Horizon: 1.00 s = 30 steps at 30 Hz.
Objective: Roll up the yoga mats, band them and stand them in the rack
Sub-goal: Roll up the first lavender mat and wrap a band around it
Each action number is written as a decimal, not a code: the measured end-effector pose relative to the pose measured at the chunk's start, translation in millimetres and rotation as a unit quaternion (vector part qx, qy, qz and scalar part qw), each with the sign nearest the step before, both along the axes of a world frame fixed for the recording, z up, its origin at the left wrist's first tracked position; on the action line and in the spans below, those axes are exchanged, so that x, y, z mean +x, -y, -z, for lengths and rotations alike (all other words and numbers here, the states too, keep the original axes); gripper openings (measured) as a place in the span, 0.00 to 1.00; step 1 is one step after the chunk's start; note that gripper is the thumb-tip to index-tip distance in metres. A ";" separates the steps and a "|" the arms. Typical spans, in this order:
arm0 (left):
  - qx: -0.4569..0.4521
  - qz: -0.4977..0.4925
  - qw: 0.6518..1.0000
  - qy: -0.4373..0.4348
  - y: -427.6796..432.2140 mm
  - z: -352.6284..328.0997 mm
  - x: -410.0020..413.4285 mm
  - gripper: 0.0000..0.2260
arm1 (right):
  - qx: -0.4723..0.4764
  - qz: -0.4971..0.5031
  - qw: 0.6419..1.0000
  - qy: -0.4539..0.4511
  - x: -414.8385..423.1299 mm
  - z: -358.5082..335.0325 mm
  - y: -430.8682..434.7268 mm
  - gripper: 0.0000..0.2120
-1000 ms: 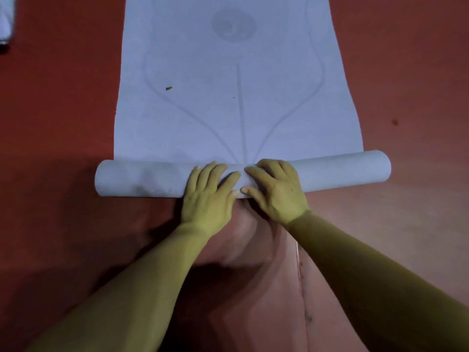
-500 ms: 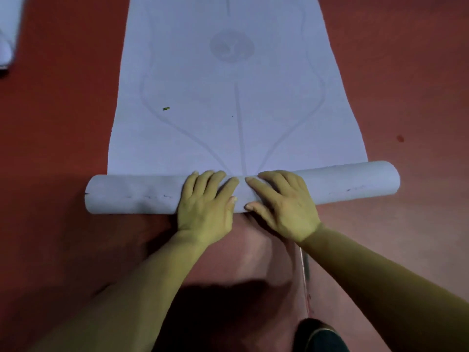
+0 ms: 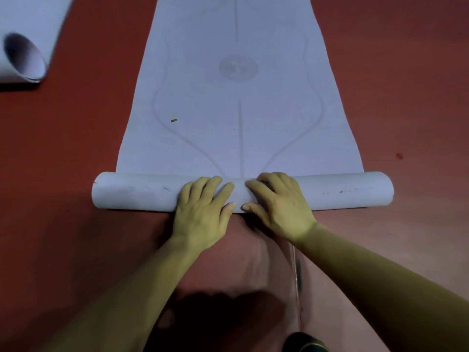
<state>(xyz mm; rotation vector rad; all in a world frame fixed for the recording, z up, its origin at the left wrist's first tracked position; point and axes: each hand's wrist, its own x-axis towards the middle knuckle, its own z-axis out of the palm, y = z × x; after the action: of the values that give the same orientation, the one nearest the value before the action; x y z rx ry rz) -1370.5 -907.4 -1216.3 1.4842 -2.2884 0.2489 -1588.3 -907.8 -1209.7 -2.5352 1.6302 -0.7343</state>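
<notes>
A pale lavender yoga mat (image 3: 236, 102) lies flat on the red floor and runs away from me, printed with faint grey curves and a round emblem. Its near end is wound into a roll (image 3: 142, 191) that lies crosswise in front of me. My left hand (image 3: 203, 209) and my right hand (image 3: 279, 201) rest side by side on the middle of the roll. Their fingers drape over its top and the thumbs lie along its near side. Part of the roll is hidden under both hands.
A second pale mat (image 3: 22, 54), loosely rolled with its hollow end toward me, lies at the upper left. A small yellow-green speck (image 3: 173, 120) sits on the flat mat. Red floor (image 3: 406, 97) surrounds the mat. A dark object (image 3: 304, 342) shows at the bottom edge.
The roll has grown a little thicker and advanced along the mat, with both hands staying on its middle. The view has tipped forward, bringing the second rolled mat into sight.
</notes>
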 end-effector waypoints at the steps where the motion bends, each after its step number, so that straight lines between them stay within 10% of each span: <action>1: 0.005 -0.005 1.000 0.008 -0.9 1.1 0.2 0.18 | 0.000 0.000 1.000 -0.002 0.6 0.0 0.8 0.24; 30: 0.029 -0.091 0.995 -0.011 39.3 -5.0 -16.6 0.19 | -0.004 0.029 0.999 -0.024 3.7 3.0 22.9 0.26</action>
<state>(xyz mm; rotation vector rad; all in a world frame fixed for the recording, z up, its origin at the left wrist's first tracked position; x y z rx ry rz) -1387.1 -946.7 -1211.3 1.7189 -2.1627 0.2171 -1584.6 -930.8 -1212.8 -2.5397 1.7261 -0.6928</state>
